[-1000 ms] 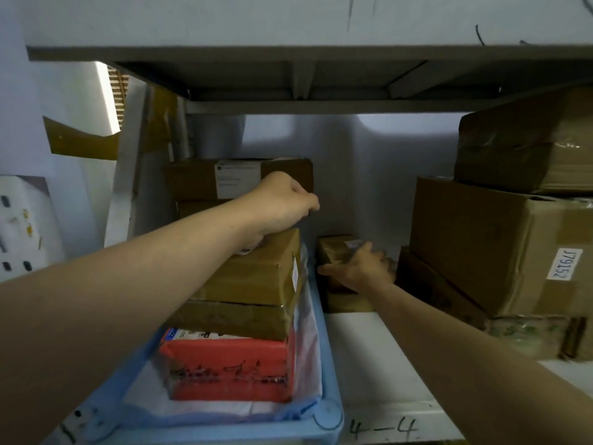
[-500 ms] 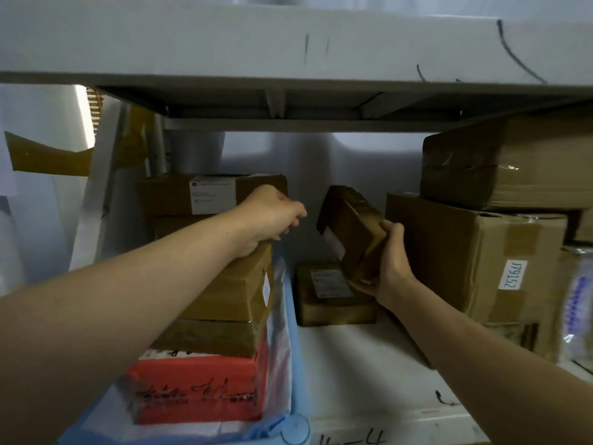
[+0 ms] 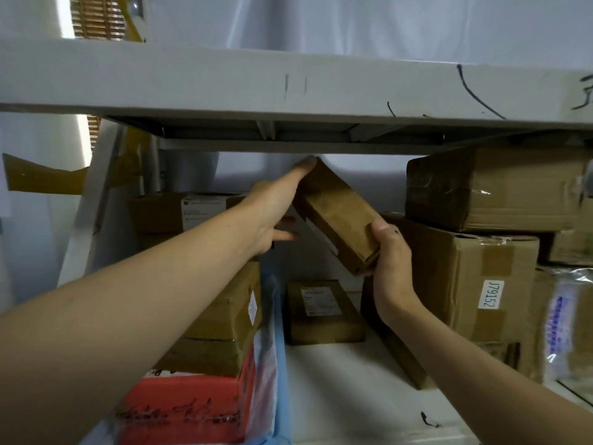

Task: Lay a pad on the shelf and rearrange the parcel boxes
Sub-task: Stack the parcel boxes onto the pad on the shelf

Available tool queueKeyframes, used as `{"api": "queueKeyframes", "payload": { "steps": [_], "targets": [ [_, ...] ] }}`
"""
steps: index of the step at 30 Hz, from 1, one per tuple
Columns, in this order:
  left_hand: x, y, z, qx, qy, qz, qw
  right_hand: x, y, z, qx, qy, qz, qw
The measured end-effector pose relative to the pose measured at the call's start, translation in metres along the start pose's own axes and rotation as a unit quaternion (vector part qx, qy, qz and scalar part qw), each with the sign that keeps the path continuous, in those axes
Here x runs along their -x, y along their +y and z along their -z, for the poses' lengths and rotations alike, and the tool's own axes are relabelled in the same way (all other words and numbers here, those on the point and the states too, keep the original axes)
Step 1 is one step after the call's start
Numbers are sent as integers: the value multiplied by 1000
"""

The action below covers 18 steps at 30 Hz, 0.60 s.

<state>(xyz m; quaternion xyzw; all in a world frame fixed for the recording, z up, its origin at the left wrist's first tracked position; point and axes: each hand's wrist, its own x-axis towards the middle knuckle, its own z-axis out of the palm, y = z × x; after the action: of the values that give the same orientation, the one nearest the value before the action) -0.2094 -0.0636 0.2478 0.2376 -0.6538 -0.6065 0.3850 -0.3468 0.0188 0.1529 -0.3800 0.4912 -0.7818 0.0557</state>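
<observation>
We face a white metal shelf [image 3: 337, 380], its bare deck showing between two groups of parcels, with the next shelf board [image 3: 224, 81] close overhead. Largest on it is the right-hand stack: a big cardboard carton [image 3: 465, 277] with a label on its end, carrying a tape-wrapped carton [image 3: 500, 187] on top, pushed to the side, we judge, to free the middle. On the left a blue pad [image 3: 278, 364] lies along the deck (already laid, it seems, at least on this side), and on it sits a pile with a red parcel [image 3: 192, 409] at the bottom and brown taped boxes [image 3: 224, 316] above. Behind that pile stands a labelled box [image 3: 167, 213] against the back wall. A flat box [image 3: 321, 313] lies on the bare deck in the gap, just beside the pad's edge.

Smallest and in play is the long brown box [image 3: 337, 213], held in the air between the stacks and tilted, its far end raised nearly to the upper shelf. Our right hand [image 3: 391, 268] grips its near lower end, fingers curled round the corner to carry the weight. Our left hand [image 3: 276, 207] lies flat with straight fingers against its upper left side, steadying and steering it rather than gripping. The tilt probably helps it clear the flat box.
</observation>
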Motion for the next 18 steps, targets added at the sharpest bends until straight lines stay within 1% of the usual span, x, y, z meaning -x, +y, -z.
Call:
{"api": "queueKeyframes", "payload": {
  "steps": [3,7,10,13,15,18],
  "targets": [
    [5,12,15,-26,35,-3,999,-4,-3,-7,58,-56,57,995],
    [13,19,43,-32,85,5,996,-6,-5,-31,97,-128,107,981],
    [16,19,68,-39,145,7,989,-3,-10,-57,92,-179,118,972],
    [20,19,96,-44,178,3,983,0,-13,-79,49,-227,122,965],
    [25,18,112,-47,197,9,979,-3,-10,-88,24,-202,100,974],
    [32,10,127,-27,213,31,976,-12,6,-92,20,-102,31,994]
  ]
}}
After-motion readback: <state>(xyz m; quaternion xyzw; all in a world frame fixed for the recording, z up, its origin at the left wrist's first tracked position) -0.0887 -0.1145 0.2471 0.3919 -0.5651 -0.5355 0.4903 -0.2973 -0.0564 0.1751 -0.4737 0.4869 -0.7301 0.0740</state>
